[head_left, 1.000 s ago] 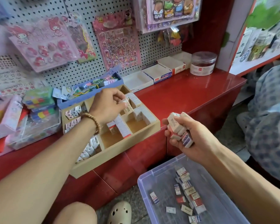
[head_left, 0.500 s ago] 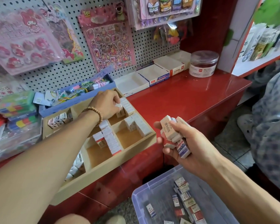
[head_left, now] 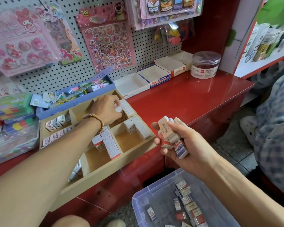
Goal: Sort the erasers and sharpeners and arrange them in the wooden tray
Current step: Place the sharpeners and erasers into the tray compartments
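Two hands: the person is working both at once over a red bench [head_left: 195, 102], one placing, one carrying stock.
Left hand: the left hand [head_left: 107, 110] is reaching into a rear compartment of the wooden tray [head_left: 105, 171], fingers curled down among the erasers [head_left: 127, 107] lined there; whether it is pinching one cannot be told.
Right hand: the right hand [head_left: 185, 141] is hovering off the bench edge, gripping a loose stack of erasers [head_left: 168, 135], fingers wrapped round them.
Risk, spill: that stack is looking uneven, so a slackening grip is likely sending blocks down into the plastic bin [head_left: 156, 195] or onto the floor.
Risk, rows: the standing rows are looking easy to topple if knuckles are brushing them on the way out.
Risk, tray: the tray's near corner is overhanging the bench; a heavy press there could be tipping it.
Sharpeners: the small boxed sharpeners [head_left: 57, 122] are sitting in the left compartments.
Materials: the tray is showing pale, matte wood with thin dividers; the erasers are small rectangular blocks in printed paper sleeves; the bin is translucent and smooth; the bench is glossy.
Wrist: a wooden bead bracelet [head_left: 97, 119] is circling the left wrist.
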`<action>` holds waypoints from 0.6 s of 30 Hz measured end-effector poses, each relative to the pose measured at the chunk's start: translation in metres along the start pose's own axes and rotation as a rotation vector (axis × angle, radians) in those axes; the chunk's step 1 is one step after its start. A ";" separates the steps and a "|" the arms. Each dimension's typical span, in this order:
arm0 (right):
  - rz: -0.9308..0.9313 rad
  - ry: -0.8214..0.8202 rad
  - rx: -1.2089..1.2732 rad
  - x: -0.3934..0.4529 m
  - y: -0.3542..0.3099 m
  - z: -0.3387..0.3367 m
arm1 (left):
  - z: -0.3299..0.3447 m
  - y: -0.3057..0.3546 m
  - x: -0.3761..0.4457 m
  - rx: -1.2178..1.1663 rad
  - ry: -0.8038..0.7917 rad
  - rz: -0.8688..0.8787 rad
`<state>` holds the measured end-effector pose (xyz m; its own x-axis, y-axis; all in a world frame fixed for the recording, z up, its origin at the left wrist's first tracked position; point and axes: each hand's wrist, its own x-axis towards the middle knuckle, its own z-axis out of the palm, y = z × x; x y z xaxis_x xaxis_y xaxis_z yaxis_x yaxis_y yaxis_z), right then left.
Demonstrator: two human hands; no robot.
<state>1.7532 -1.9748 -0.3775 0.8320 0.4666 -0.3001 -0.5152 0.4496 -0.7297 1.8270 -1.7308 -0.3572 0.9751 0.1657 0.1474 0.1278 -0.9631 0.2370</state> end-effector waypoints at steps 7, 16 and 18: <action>-0.001 -0.041 -0.007 0.000 0.000 0.007 | -0.027 0.041 -0.031 -0.428 0.007 0.154; -0.043 -0.050 -0.006 -0.006 -0.003 0.015 | -0.035 0.067 -0.062 -0.651 -0.367 0.318; -0.037 -0.059 0.014 -0.007 -0.002 0.017 | -0.035 0.064 -0.061 -0.696 -0.378 0.291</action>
<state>1.7452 -1.9663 -0.3635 0.8373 0.4931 -0.2362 -0.4875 0.4777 -0.7308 1.7692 -1.7955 -0.3177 0.9626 -0.2707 -0.0076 -0.1583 -0.5851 0.7953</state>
